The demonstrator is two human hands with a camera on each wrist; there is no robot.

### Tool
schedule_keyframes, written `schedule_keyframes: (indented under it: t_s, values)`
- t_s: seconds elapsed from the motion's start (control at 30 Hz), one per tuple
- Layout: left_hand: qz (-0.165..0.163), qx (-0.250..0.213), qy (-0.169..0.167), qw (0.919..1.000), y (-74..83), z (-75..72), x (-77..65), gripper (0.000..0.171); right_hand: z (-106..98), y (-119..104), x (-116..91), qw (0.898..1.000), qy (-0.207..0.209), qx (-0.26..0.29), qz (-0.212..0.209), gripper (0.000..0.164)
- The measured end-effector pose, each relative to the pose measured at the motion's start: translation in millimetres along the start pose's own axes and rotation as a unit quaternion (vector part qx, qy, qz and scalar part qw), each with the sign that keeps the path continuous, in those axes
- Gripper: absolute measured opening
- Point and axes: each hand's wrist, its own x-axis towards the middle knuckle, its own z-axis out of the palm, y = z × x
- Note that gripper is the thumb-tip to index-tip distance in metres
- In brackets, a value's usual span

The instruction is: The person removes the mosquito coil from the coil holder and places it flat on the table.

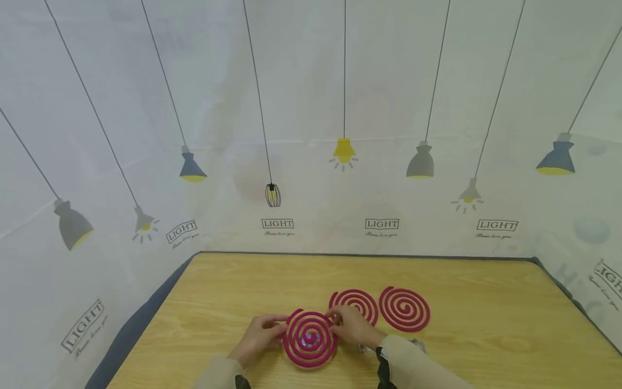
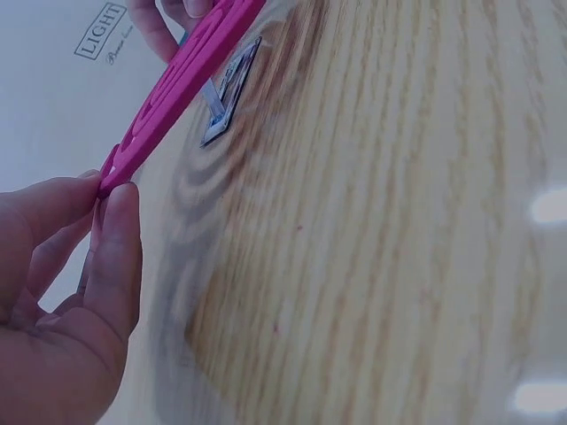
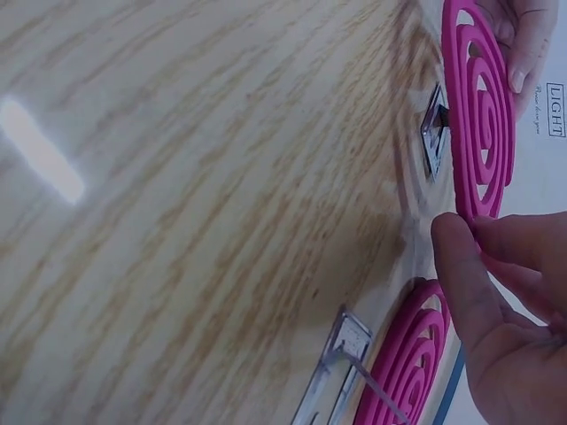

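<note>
A magenta mosquito coil (image 1: 311,337) is held level between both hands, raised over the table. The left hand (image 1: 262,335) pinches its left edge with thumb and fingertips. On the opposite edge, the right hand (image 1: 355,324) pinches it the same way, seen closely in the right wrist view. Beneath the coil lies a small metal coil stand (image 3: 431,133), partly visible through the spiral gaps in the head view. A second coil (image 1: 374,309) lies on the table behind the right hand, which covers part of it.
A third magenta coil (image 1: 405,309) lies farther right on the wooden table (image 1: 486,324). Near the right forearm is another metal stand (image 3: 350,336) with a raised prong, and a metal piece (image 1: 418,344) shows past the sleeve. A lamp-printed cloth (image 1: 311,108) surrounds the table.
</note>
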Motion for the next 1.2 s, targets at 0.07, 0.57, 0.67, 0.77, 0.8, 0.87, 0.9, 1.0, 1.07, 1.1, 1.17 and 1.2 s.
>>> schedule_keyframes:
  t_s: [0.07,0.57,0.67,0.77,0.8,0.87,0.9,1.0,1.07,1.1,1.17,1.2]
  values:
    - [0.001,0.003,0.002,1.0000,0.6,-0.3,-0.2,0.033,-0.2,-0.4,-0.1,1.000,0.004,0.002,-0.008,0.028]
    - [0.023,-0.007,0.022,0.9995,12.0,-5.0,0.6,0.033,-6.2,-5.6,-5.4,0.994,0.070,0.008,-0.086,0.021]
    - [0.022,0.005,0.025,0.9994,15.7,-5.9,1.5,0.032,-7.7,-5.2,-4.0,0.992,0.074,0.013,-0.097,0.020]
    - [0.005,0.020,0.023,0.9995,20.2,-6.3,2.7,0.032,-11.2,-6.5,-3.3,0.992,0.073,0.024,-0.097,0.020]
    - [-0.001,0.025,0.022,0.9994,21.7,-6.4,3.4,0.033,-12.6,-7.0,-2.9,0.993,0.073,0.030,-0.091,0.020]
    - [-0.007,0.032,0.022,0.9992,24.0,-6.7,5.2,0.033,-15.4,-8.2,-2.3,0.994,0.073,0.042,-0.075,0.020]
    - [-0.007,0.035,0.022,0.9991,25.0,-6.8,6.2,0.033,-16.9,-8.9,-1.8,0.994,0.072,0.048,-0.064,0.021]
    - [0.006,0.039,0.025,0.9989,26.4,-6.9,9.4,0.032,-20.2,-9.9,0.0,0.995,0.075,0.061,-0.036,0.021]
    - [0.019,0.039,0.024,0.9988,27.0,-6.7,11.5,0.031,-22.2,-10.4,1.2,0.994,0.075,0.075,-0.024,0.021]
    - [0.026,0.038,0.023,0.9987,27.3,-6.6,12.6,0.031,-23.1,-10.6,1.9,0.993,0.074,0.085,-0.017,0.021]
    - [0.036,0.035,0.020,0.9986,28.3,-6.4,14.4,0.031,-24.6,-10.9,3.3,0.991,0.076,0.110,-0.006,0.021]
    - [0.038,0.033,0.020,0.9985,29.1,-6.2,15.3,0.031,-25.3,-10.7,4.2,0.990,0.075,0.122,-0.002,0.021]
